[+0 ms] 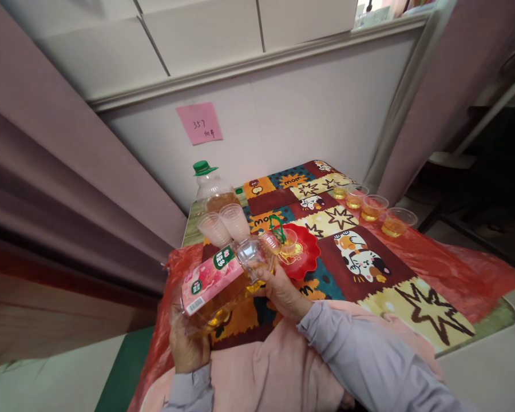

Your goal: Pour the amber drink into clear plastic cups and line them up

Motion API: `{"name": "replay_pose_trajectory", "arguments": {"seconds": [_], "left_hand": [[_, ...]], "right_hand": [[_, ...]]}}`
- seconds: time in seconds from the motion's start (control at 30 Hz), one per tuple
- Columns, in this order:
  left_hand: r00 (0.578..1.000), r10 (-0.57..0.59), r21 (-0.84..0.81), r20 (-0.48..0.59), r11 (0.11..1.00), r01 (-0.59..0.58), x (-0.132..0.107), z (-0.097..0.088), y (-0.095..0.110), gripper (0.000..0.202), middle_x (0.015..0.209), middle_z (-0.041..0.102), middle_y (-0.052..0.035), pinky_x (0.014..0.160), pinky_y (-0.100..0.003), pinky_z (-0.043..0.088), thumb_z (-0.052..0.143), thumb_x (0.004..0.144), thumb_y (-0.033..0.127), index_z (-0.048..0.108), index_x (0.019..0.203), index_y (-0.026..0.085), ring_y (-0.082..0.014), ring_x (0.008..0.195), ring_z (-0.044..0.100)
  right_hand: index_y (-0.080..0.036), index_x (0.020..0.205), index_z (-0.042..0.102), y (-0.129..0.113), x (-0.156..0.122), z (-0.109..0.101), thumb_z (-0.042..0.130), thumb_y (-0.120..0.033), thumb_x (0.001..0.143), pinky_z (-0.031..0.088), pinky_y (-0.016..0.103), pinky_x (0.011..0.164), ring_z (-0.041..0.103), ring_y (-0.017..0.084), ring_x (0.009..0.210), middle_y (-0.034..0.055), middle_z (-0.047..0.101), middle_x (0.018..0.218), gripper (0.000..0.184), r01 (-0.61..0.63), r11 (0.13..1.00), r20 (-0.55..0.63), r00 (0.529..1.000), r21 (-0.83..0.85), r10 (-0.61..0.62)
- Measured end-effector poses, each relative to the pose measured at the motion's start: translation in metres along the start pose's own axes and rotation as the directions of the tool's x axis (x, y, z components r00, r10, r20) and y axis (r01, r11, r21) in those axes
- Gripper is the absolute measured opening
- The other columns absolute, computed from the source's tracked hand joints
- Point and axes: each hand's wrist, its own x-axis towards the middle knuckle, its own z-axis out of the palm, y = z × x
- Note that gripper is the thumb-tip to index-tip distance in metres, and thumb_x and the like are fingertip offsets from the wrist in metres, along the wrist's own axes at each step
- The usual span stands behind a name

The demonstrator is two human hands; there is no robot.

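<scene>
A large clear juice bottle (214,286) with a pink label lies tilted in both hands, its neck pointing up and right. My left hand (189,343) is wrapped around its base, and my right hand (283,289) grips it near the shoulder. Beyond the bottle's mouth, a clear plastic cup (289,240) stands on a red scalloped plate (311,252). A green plastic handle loop (277,228) shows at the bottle's neck. Amber liquid lies along the bottle's lower side; whether any is flowing out is hard to make out.
Two stacks of clear cups (234,222) stand left of the plate, before a second bottle (217,191) with a green cap. Several cups of amber drink (374,209) line the right side. A patterned mat (326,220) and red plastic sheet (455,269) cover the table; a white wall (283,120) is behind.
</scene>
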Motion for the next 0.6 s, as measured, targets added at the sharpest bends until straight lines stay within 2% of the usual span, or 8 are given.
{"name": "replay_pose_trajectory", "arguments": {"seconds": [0.13, 0.4, 0.6], "left_hand": [[0.999, -0.023, -0.029, 0.038, 0.999, 0.024, 0.0022, -0.0068, -0.0048, 0.054, 0.151, 0.072, -0.0071, 0.099, -0.045, 0.066, 0.071, 0.099, 0.053, 0.07, 0.148, 0.031, -0.0302, 0.122, 0.076], [0.998, -0.051, -0.016, 0.041, 0.999, 0.052, 0.0018, -0.0084, -0.0045, 0.056, 0.144, 0.075, -0.0065, 0.089, -0.049, 0.069, 0.072, 0.096, 0.059, 0.069, 0.147, 0.036, -0.032, 0.114, 0.079], [0.999, -0.018, -0.061, 0.038, 0.998, 0.02, 0.0045, -0.0081, -0.0064, 0.054, 0.147, 0.074, -0.0069, 0.103, -0.046, 0.064, 0.078, 0.094, 0.053, 0.073, 0.143, 0.03, -0.032, 0.129, 0.073]], "right_hand": [[-0.031, 0.143, 0.054, 0.0009, 0.0007, -0.0002, 0.098, -0.051, 0.071, 0.07, 0.029, 0.065, 0.079, 0.025, 0.105, 0.0052, 0.077, 0.131, 0.086, -0.005, 1.0, -0.018, 1.0, 0.003, 0.005], [-0.032, 0.146, 0.051, 0.002, 0.001, -0.001, 0.096, -0.052, 0.074, 0.071, 0.03, 0.067, 0.078, 0.024, 0.106, 0.0045, 0.076, 0.132, 0.087, 0.003, 1.0, 0.003, 1.0, -0.006, -0.003], [-0.034, 0.146, 0.052, -0.0002, -0.0005, 0.0004, 0.096, -0.05, 0.075, 0.071, 0.032, 0.068, 0.078, 0.026, 0.109, 0.0046, 0.076, 0.135, 0.085, 0.01, 1.0, 0.004, 1.0, -0.006, -0.01]]}}
